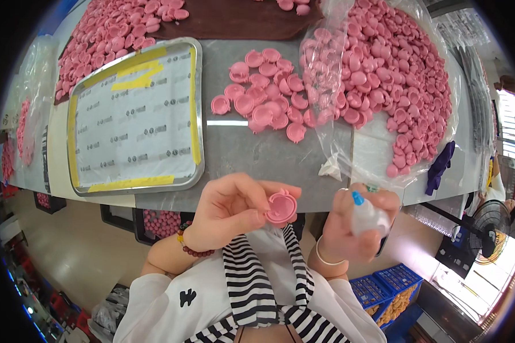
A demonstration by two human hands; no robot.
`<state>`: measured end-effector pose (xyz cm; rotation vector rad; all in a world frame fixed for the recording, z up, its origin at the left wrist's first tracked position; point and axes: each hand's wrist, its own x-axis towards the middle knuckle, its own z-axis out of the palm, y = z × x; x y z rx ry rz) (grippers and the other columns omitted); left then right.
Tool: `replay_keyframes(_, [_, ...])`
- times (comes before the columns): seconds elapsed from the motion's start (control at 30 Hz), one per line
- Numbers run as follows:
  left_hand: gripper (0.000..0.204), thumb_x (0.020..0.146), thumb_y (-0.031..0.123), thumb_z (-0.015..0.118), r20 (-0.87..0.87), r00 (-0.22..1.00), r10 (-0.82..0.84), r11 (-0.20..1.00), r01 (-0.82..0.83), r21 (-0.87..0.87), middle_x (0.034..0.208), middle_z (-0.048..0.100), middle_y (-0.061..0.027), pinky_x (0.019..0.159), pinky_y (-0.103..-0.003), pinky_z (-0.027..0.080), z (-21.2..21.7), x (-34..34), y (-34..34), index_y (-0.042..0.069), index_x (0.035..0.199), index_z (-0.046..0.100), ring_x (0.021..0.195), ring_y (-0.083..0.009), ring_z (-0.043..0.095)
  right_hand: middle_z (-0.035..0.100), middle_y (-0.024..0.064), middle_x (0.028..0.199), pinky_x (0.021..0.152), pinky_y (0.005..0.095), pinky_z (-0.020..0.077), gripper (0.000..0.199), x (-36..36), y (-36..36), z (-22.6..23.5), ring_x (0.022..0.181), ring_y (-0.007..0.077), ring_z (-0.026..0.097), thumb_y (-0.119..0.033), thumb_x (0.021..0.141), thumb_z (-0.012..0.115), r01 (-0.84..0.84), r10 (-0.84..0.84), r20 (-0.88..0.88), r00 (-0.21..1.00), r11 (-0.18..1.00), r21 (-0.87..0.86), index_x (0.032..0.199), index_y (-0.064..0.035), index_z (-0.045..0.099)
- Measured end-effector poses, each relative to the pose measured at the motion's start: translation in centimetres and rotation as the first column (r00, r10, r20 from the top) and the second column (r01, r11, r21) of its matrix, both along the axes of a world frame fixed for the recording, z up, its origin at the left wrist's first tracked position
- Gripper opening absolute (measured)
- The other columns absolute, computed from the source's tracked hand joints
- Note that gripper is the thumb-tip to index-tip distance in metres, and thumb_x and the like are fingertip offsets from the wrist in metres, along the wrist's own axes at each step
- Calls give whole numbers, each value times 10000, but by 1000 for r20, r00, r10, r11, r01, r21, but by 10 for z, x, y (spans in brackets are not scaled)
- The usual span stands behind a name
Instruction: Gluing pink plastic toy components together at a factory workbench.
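Observation:
My left hand [226,208] pinches a small pink round hollow shell [281,207] between thumb and fingers, its open cupped side facing up toward me. In my right hand [339,228] is a small translucent squeeze bottle [368,219] with a blue tip, tilted up and to the left. The bottle's tip stays apart from the shell. Both hands are just off the near edge of the grey table [240,166]. Beyond them lies a loose group of similar pink shells [263,111], some cup side up and others domed side up.
A metal tray [199,114] lined with printed paper and yellow tape lies at left. At right, a large heap of pink shells [395,74] spreads over clear plastic. Another heap [111,31] sits far left. A purple cloth strip [440,168] is at the right edge.

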<state>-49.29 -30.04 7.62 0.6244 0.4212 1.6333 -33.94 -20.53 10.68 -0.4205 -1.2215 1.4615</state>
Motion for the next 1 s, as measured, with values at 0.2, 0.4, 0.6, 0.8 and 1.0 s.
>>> replay_keyframes(0.2, [429,796,-71,543,-53,998,-25,999,23,-47,1223,462,-224,849,-349,477,10,-3,7,-31,1204,418,1022,-232,555,439,26,689,450,242,217,497,5,14,7,570,128,324,-455,768,597,16,-46,63,997,910,415,935,9,542])
replay_keyframes(0.4, [447,763,-122,552,-69,996,59,996,-64,-59,1242,448,-241,920,-359,434,13,4,8,-37,1184,428,1092,-243,517,547,25,615,406,241,346,573,-1,11,19,494,131,486,-537,745,598,18,-150,189,971,826,563,851,25,622])
replay_keyframes(0.6, [450,755,-122,566,-76,993,85,995,-89,-45,1237,452,-249,939,-355,414,12,5,8,-35,1175,432,1110,-237,506,544,5,614,435,253,380,537,-1,9,25,506,145,525,-533,751,592,-5,-166,277,946,850,526,848,-7,649])
replay_keyframes(0.8, [450,755,-122,567,-95,992,82,995,-88,-53,1234,454,-250,936,-354,418,13,4,9,-30,1175,434,1109,-241,506,548,20,636,449,264,394,529,2,10,22,517,152,526,-528,747,592,-26,-154,297,942,851,524,871,-17,649])
replay_keyframes(1.0, [444,751,-123,573,-126,990,69,995,-77,-60,1234,452,-251,919,-353,434,14,4,10,-31,1166,444,1103,-251,510,550,27,648,460,277,401,531,-1,12,22,536,157,531,-514,737,604,25,-194,272,943,854,520,879,-3,642])
